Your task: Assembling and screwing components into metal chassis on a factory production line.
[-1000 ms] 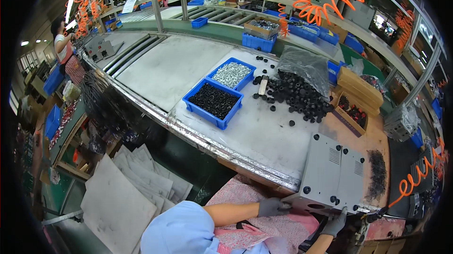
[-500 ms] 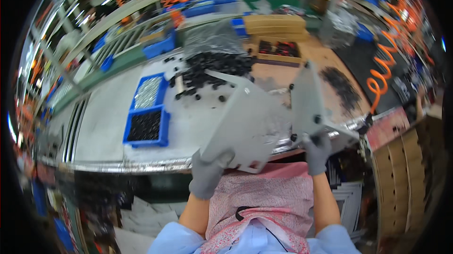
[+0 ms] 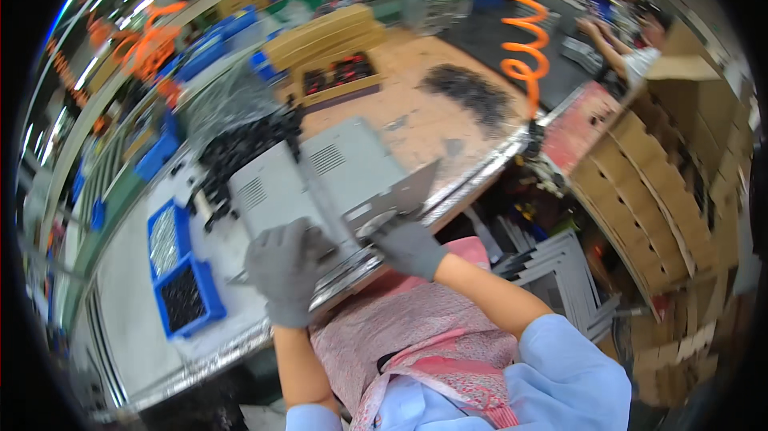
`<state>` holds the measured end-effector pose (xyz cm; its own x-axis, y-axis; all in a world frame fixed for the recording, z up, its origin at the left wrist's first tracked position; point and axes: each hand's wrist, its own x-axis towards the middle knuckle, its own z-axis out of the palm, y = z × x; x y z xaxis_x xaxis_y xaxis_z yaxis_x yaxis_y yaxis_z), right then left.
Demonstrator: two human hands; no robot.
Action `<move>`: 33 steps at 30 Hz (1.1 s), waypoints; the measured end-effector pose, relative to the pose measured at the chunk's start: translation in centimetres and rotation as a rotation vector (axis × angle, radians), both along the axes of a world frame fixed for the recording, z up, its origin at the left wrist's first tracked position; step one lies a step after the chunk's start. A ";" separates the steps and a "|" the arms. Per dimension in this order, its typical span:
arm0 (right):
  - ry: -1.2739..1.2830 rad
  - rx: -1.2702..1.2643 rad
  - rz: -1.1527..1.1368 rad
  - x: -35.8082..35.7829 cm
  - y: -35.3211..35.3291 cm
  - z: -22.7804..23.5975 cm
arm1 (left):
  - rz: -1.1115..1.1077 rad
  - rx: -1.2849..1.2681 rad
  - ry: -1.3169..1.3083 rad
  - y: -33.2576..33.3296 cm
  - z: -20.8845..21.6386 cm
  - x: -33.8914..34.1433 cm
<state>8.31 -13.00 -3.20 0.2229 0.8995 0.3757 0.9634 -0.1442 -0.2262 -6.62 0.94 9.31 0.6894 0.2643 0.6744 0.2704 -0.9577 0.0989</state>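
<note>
Left hand [image 3: 282,267] curls at left vented panel [image 3: 276,187], grip unclear. Right hand [image 3: 406,245] grips right vented panel [image 3: 356,159], seemingly steadying it.

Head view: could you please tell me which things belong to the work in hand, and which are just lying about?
Belonging, apparently: gray vented panels, gray gloves.
Lying about, untouched: blue bins, black parts, plastic bag, cardboard box.

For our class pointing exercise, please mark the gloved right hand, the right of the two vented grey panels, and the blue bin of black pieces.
Right hand [image 3: 410,246]: head view, back of the glove.
Right vented panel [image 3: 362,160]: head view, flat face.
Blue bin [image 3: 211,296]: head view, right wall.
</note>
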 end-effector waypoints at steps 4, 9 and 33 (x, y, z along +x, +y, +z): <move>0.097 0.062 0.051 -0.6 0.6 -0.4 | 0.016 0.012 -0.053 0.1 -0.3 -0.6; 0.155 0.152 0.131 0.6 -0.9 0.4 | 0.195 0.185 0.014 -2.4 -0.5 2.2; -0.068 0.050 -1.594 16.0 -55.3 19.4 | 0.261 0.058 0.017 -3.0 -0.6 1.2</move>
<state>24.29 -68.31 16.18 0.8634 -0.2394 0.4441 -0.1507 -0.9624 -0.2259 -5.47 -2.07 8.74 0.6139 0.3964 0.6826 0.5105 -0.8589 0.0397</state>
